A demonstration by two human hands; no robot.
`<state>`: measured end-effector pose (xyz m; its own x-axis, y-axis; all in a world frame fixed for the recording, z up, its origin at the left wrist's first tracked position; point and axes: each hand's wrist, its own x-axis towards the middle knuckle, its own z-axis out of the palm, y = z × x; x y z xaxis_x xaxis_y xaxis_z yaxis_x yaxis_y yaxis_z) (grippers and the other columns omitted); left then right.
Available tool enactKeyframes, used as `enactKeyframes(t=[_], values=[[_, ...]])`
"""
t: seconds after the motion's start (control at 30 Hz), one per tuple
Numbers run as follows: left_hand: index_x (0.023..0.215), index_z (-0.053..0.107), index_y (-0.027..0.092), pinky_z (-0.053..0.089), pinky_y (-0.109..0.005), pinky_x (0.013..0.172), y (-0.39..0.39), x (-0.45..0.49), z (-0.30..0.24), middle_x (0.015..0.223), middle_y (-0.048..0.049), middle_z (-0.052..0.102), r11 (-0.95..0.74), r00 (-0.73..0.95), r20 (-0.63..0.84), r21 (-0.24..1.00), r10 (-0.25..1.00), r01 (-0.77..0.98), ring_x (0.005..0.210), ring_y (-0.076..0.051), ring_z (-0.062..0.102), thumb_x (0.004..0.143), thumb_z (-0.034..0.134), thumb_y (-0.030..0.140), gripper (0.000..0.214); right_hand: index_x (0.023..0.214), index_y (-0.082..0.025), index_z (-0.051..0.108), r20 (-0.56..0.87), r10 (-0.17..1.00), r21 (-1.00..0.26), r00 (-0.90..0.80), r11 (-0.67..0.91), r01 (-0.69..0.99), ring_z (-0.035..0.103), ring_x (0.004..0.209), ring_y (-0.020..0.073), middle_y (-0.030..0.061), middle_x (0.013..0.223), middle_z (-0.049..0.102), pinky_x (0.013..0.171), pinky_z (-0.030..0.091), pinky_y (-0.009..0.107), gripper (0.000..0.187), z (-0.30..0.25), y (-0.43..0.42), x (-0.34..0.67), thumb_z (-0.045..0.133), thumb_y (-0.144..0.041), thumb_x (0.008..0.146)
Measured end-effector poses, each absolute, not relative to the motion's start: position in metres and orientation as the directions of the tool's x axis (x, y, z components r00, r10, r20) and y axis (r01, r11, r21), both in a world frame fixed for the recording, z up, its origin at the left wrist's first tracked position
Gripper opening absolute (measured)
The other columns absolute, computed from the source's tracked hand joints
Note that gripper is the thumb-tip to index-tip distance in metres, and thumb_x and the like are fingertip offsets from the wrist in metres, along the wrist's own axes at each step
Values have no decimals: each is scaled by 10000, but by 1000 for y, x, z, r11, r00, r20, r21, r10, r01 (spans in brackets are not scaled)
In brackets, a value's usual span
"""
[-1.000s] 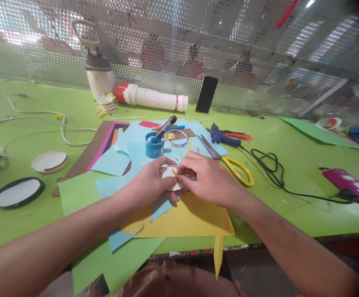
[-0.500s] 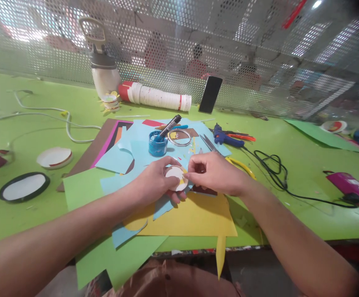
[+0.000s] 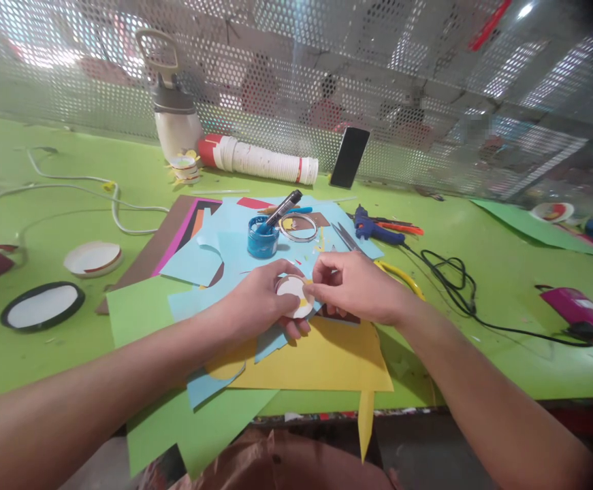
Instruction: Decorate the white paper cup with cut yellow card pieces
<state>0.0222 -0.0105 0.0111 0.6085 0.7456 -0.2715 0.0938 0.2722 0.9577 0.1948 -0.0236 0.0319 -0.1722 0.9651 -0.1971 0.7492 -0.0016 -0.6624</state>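
Left hand (image 3: 258,303): grip closed around white disc (image 3: 293,289), fingers under it and thumb on its left rim. Disc is held face up just above the paper pile, between both hands. Right hand (image 3: 360,286): thumb and index pinched on the disc's right edge, where a yellow scrap (image 3: 303,301) shows. Yellow sheet (image 3: 321,361) lies below on the desk (image 3: 480,354). Blue pot (image 3: 262,238) sits just behind.

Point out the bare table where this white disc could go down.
Bare green table lies between the black cord and the pink device, and at the left, behind the white cable. It is crowded round the white disc: paper sheets, scissors, glue gun, blue pot.
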Motion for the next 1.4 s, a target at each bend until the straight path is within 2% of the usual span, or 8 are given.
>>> enactKeyframes(t=[0.23, 0.47, 0.63, 0.77, 0.9, 0.97, 1.1, 1.4], values=[[1000, 452, 141, 543, -345, 543, -8, 21, 9, 615, -70, 672, 273, 585, -276, 957, 763, 95, 481, -178, 631, 732, 520, 60, 288, 711, -195, 550, -131, 978, -709, -163, 22, 705, 576, 494, 119, -9, 581, 616, 410, 419, 211, 114, 28, -26, 192, 595, -275, 779], [1025, 449, 125, 555, -341, 565, -6, 20, 5, 677, -99, 677, 311, 581, -275, 950, 766, 39, 589, -220, 680, 733, 541, 55, 315, 702, -185, 571, -101, 984, -832, -149, -1, 555, 564, 495, 107, -12, 586, 616, 464, 486, 228, 77, 32, -27, 192, 612, -221, 755], [1025, 453, 114, 553, -325, 532, -6, 22, 8, 659, -99, 675, 320, 568, -304, 945, 765, 75, 537, -202, 664, 734, 531, 29, 313, 719, -188, 584, -210, 952, -864, -221, -75, 498, 571, 460, 108, -21, 531, 627, 429, 470, 211, 53, 35, -25, 197, 626, -212, 742], [1046, 445, 110, 551, -324, 534, -7, 22, 9, 649, -104, 676, 322, 562, -324, 941, 761, 106, 530, -201, 663, 751, 515, 28, 314, 701, -188, 618, -282, 930, -842, -235, -122, 526, 578, 447, 121, -16, 511, 619, 363, 422, 198, 38, 35, -23, 196, 634, -216, 723], [1044, 440, 118, 554, -343, 549, -7, 22, 8, 669, -104, 678, 326, 561, -330, 939, 759, 112, 570, -224, 681, 747, 516, 24, 320, 707, -194, 643, -316, 927, -774, -199, -131, 620, 496, 370, 101, -22, 477, 590, 297, 339, 192, 54, 36, -22, 193, 601, -211, 736], [1023, 447, 121, 554, -345, 548, -6, 23, 7, 664, -101, 676, 322, 559, -334, 939, 759, 124, 565, -223, 680, 748, 515, 25, 299, 719, -199, 628, -284, 939, -757, -193, -95, 647, 490, 359, 97, -33, 468, 574, 309, 355, 197, 40, 36, -21, 191, 595, -187, 737], [977, 468, 132, 556, -355, 553, -5, 23, 6, 667, -99, 678, 294, 571, -323, 945, 755, 145, 567, -221, 680, 747, 503, 28, 255, 723, -205, 568, -196, 960, -731, -201, -7, 682, 569, 399, 118, -42, 507, 583, 356, 411, 209, 92, 36, -18, 189, 627, -138, 703], [990, 479, 138, 552, -337, 555, -6, 21, 3, 627, -94, 687, 245, 588, -303, 953, 750, 179, 517, -195, 663, 735, 493, 31, 277, 706, -201, 542, -185, 958, -713, -219, 22, 701, 558, 400, 108, -45, 523, 558, 374, 418, 211, 86, 39, -18, 189, 618, -173, 732]])
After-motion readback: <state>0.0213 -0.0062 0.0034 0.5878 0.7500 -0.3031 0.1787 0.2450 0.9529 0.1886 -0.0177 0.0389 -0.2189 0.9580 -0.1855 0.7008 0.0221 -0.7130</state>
